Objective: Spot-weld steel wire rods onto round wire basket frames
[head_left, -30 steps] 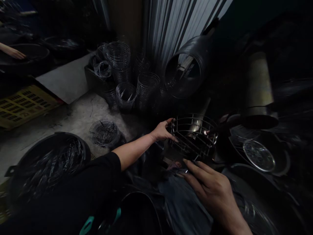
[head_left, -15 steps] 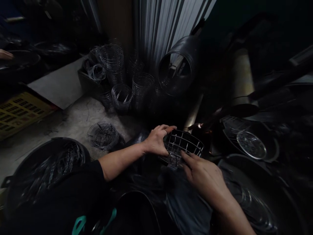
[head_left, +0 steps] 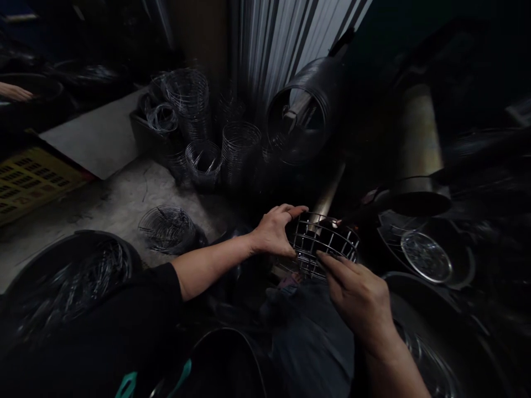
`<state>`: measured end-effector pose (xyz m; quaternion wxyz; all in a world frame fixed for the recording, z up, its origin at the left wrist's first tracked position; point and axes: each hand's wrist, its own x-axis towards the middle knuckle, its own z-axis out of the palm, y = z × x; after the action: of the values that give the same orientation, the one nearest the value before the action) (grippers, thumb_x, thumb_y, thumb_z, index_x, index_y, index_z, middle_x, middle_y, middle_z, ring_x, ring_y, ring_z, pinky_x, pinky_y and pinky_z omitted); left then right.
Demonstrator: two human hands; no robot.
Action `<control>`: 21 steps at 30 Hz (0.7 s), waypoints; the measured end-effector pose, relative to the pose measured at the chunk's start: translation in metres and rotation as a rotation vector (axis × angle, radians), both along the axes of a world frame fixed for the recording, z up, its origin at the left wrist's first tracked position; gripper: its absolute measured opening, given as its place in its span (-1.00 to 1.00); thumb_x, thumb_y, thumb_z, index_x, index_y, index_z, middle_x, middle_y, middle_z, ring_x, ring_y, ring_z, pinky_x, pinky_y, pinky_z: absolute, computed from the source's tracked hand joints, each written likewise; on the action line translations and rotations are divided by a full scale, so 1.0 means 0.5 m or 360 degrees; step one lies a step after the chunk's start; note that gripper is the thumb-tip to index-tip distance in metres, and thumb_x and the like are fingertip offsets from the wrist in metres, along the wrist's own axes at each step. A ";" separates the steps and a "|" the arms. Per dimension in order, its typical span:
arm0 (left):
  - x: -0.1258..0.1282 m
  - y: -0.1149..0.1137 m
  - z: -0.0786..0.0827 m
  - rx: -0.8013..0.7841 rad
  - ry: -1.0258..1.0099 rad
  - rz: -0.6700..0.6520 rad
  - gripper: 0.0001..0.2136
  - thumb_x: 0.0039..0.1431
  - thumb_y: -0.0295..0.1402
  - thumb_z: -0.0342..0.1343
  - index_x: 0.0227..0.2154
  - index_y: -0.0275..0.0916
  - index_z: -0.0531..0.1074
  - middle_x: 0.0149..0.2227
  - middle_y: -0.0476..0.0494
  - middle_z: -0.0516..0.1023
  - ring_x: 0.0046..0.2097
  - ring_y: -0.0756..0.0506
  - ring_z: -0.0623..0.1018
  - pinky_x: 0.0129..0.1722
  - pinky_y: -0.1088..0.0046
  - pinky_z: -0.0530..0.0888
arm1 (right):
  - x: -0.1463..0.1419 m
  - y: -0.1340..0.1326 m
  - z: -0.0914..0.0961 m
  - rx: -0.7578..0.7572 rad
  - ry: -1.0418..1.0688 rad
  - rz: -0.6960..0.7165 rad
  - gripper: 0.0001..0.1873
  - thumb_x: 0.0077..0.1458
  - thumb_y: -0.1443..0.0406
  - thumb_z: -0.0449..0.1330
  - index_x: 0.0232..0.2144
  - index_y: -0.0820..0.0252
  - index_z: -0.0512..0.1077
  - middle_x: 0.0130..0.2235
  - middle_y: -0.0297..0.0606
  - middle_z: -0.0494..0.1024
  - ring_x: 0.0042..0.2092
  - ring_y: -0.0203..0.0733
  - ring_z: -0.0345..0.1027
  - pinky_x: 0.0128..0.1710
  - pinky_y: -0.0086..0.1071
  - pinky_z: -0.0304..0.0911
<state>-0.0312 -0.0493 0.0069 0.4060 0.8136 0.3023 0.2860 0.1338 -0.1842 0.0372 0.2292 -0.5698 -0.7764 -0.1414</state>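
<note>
A round wire basket (head_left: 326, 243) of thin metal bars sits in front of me, tipped on its side under a dark machine arm (head_left: 398, 200) with a small glowing tip. My left hand (head_left: 276, 232) curls round the basket's left rim, thumb over the top. From below, my right hand (head_left: 359, 293) grips the near right edge with its fingers closed on the wires. Both arms reach in from the bottom of the view.
Stacks of wire rings (head_left: 203, 132) stand behind on the concrete floor. A loose wire basket (head_left: 166, 228) lies to the left, by a black tub (head_left: 70, 276) of wires. A yellow crate (head_left: 29, 185) is far left; another person's hand (head_left: 14, 91) shows there. A dish (head_left: 425, 255) sits right.
The basket was pulled closer and turned in both hands, then shifted slightly right and up. My right hand went from hovering below it to gripping its edge.
</note>
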 end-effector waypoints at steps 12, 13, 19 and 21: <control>0.019 0.027 0.001 -0.0131 -0.0100 -0.0039 -0.10 -0.46 -0.24 0.40 0.12 -0.21 0.29 -0.01 -0.17 0.37 0.00 -0.22 0.44 0.08 0.19 0.40 | 0.023 0.024 -0.005 -0.0012 0.0096 -0.0050 -0.76 0.19 0.34 0.10 -0.22 0.27 0.56 -0.31 -0.20 0.60 -0.32 -0.15 0.50 -0.36 -0.37 0.35; 0.022 0.031 0.003 -0.0129 -0.0091 -0.0038 -0.11 -0.45 -0.25 0.39 0.12 -0.23 0.29 -0.02 -0.17 0.37 -0.01 -0.21 0.44 0.07 0.20 0.41 | 0.024 0.028 -0.004 -0.0019 0.0100 -0.0065 -0.76 0.19 0.34 0.09 -0.21 0.27 0.56 -0.31 -0.20 0.60 -0.32 -0.14 0.50 -0.36 -0.36 0.35; 0.045 0.066 0.005 -0.0148 0.0002 0.0019 -0.05 -0.51 -0.31 0.39 0.15 -0.24 0.27 -0.01 -0.18 0.35 -0.01 -0.22 0.44 0.04 0.23 0.43 | 0.040 0.068 0.000 -0.0025 0.0275 -0.0119 -0.78 0.18 0.30 0.13 -0.22 0.21 0.56 -0.25 -0.20 0.60 -0.29 -0.14 0.51 -0.32 -0.38 0.39; 0.049 0.071 0.001 -0.0166 -0.0015 0.0012 -0.07 -0.50 -0.32 0.38 0.14 -0.21 0.28 -0.01 -0.17 0.35 -0.01 -0.22 0.45 0.03 0.23 0.43 | 0.040 0.066 0.003 -0.0011 0.0400 -0.0129 -0.79 0.18 0.28 0.15 -0.21 0.19 0.56 -0.23 -0.21 0.60 -0.26 -0.15 0.51 -0.27 -0.38 0.40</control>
<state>-0.0066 -0.0136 0.0072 0.4483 0.7888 0.3178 0.2753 0.1535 -0.1513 0.0385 0.3168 -0.6146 -0.7185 -0.0754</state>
